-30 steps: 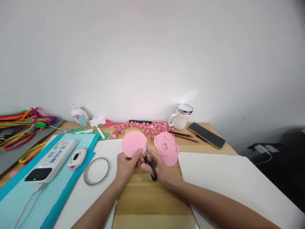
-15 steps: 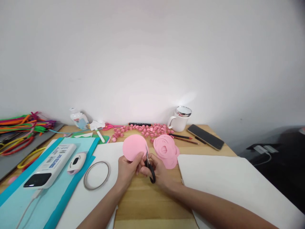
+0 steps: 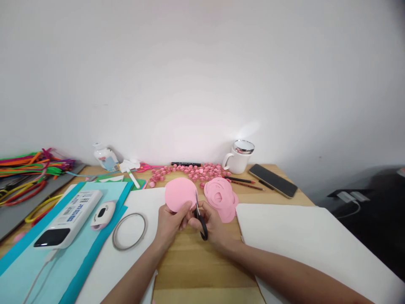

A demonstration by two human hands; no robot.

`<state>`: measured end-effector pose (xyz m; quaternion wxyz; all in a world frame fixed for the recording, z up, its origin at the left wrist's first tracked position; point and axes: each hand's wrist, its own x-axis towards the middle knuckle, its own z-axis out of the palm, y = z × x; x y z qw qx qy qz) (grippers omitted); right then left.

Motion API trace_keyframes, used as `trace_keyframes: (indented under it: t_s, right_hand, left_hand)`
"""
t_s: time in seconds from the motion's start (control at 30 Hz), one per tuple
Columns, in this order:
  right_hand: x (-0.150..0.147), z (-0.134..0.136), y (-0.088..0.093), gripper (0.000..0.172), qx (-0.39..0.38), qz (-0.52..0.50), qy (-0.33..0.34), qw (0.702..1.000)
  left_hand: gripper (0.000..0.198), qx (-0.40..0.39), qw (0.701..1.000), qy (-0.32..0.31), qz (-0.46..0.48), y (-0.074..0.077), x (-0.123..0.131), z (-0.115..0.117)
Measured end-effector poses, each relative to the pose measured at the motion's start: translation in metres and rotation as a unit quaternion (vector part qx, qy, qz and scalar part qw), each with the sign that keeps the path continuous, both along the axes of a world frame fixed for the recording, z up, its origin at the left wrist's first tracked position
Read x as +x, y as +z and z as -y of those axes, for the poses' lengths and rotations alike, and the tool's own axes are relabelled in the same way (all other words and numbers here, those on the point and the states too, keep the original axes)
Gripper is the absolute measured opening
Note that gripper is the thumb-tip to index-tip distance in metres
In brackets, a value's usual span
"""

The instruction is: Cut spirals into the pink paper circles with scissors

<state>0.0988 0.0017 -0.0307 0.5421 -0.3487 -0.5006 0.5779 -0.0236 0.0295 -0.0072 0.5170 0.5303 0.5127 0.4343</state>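
Note:
A round pink paper disc is pinched at its lower edge by my left hand, thumb on top. My right hand grips black-handled scissors, their blades pointing away from me along the disc's right edge. Whether the blades are fully closed on the paper I cannot tell. Just beyond my right hand lies a loose pile of pink paper circles and spirals. Many small rolled pink paper roses are spread behind the disc, near the wall.
Left are a white power bank with a cable, a small white-pink device, a grey ring and pipe cleaners. A white mug, a phone and pencils stand or lie at the back right. White boards flank the hands.
The disc and both hands have shifted slightly to the right. The scissors have tilted a little, with their handle further right.

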Motion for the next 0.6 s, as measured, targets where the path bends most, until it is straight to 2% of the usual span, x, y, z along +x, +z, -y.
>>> trace_keyframes:
  t_s: [0.27,0.4,0.6]
  right_hand:
    - [0.0008,0.0004,-0.0009,0.032,-0.03,0.016,-0.018,0.999]
    - [-0.0004,0.0005,0.0034,0.036,-0.016,0.004,-0.007,1.0]
    - [-0.0005,0.0001,0.0071,0.039,-0.001,-0.012,-0.002,1.0]
  left_hand:
    - [0.043,0.0,0.999,-0.031,0.029,0.0014,-0.0001,0.0005]
    - [0.043,-0.007,1.0,-0.014,0.019,0.0011,0.0001,0.001]
    - [0.044,-0.012,0.999,-0.03,0.018,-0.0002,-0.0002,-0.0004]
